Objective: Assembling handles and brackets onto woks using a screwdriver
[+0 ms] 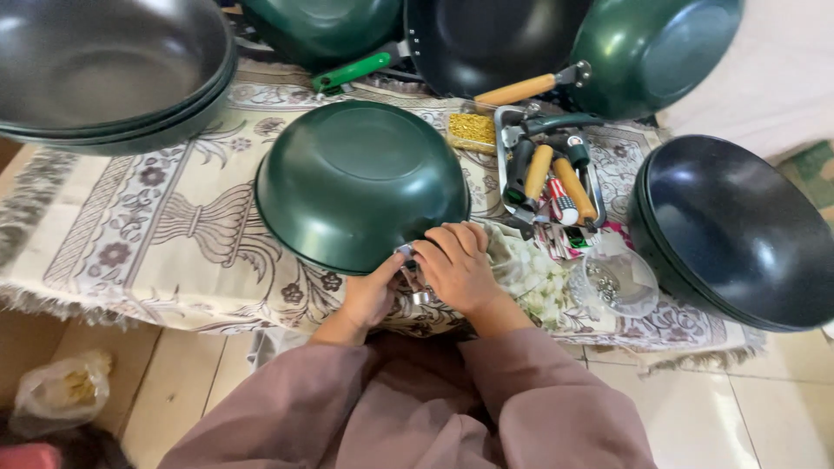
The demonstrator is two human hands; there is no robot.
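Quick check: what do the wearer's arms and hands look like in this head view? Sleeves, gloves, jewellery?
Both arms wear loose, long sleeves of plain mauve-brown cloth, ending at the wrists. The left hand and right hand are bare: no gloves and no watch. No ring can be made out, though the fingers partly hide one another. The sleeve cloth has no pattern or marking, only soft folds.

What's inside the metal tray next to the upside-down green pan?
The metal tray holds wooden handles, a green handle and black-gripped tools, piled together. Whatever lies beneath that pile, and the tray's floor, is covered.
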